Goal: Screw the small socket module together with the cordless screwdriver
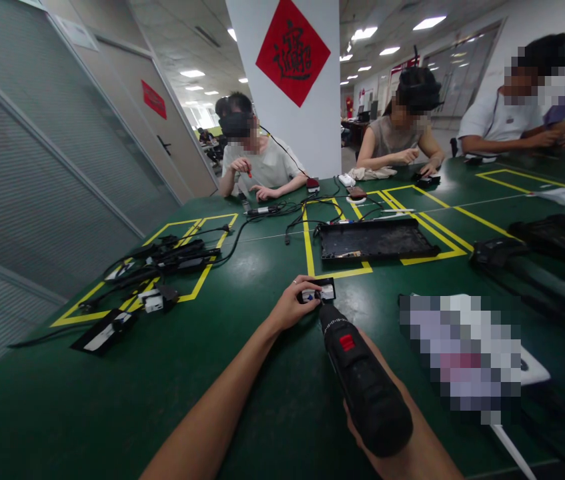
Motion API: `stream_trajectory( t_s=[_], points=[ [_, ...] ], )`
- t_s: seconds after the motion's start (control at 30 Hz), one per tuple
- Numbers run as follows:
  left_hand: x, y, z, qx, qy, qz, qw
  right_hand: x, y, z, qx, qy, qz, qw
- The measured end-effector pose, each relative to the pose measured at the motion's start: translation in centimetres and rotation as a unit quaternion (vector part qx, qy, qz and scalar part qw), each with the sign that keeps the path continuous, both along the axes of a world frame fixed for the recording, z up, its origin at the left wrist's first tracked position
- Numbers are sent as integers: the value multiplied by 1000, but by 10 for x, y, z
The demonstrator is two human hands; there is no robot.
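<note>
A black cordless drill (pixel 357 373) with a red switch on top points forward, its front end at a small black panel (pixel 329 285) with a white part on it. My right hand (pixel 362 427) is wrapped round the drill's handle, mostly hidden beneath the body. With thumb and fingers, my left hand (pixel 298 303) grips the small panel against the table, close by the drill's tip. The tip and whatever it touches are too small to make out.
Beyond the panel lies a black tray-like casing (pixel 377 240). Black cables (pixel 177 253) and another panel (pixel 105 331) are on the left. At right are a partly blurred device (pixel 537 370) and black frames (pixel 527 267). Several people sit across the green table (pixel 162 400).
</note>
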State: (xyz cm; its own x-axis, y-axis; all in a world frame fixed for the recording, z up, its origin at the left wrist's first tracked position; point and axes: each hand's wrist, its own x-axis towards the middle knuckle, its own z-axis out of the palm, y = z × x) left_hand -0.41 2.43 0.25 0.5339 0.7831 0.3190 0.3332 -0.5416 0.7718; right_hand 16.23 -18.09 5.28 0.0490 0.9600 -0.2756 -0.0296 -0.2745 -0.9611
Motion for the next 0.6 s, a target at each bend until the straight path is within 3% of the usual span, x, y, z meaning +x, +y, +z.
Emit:
stream_trajectory(
  t_s=[0.1,0.3,0.6],
  points=[
    [-1,0,0,-1,2,0,1000,3,2,1,-11,6,15,1000],
    [-1,2,-2,0,4,1,1000,0,2,-5,13,-1,-31,999],
    [-1,3,-4,2,2,-2,1000,4,4,1,-12,8,-23,1000]
  ],
)
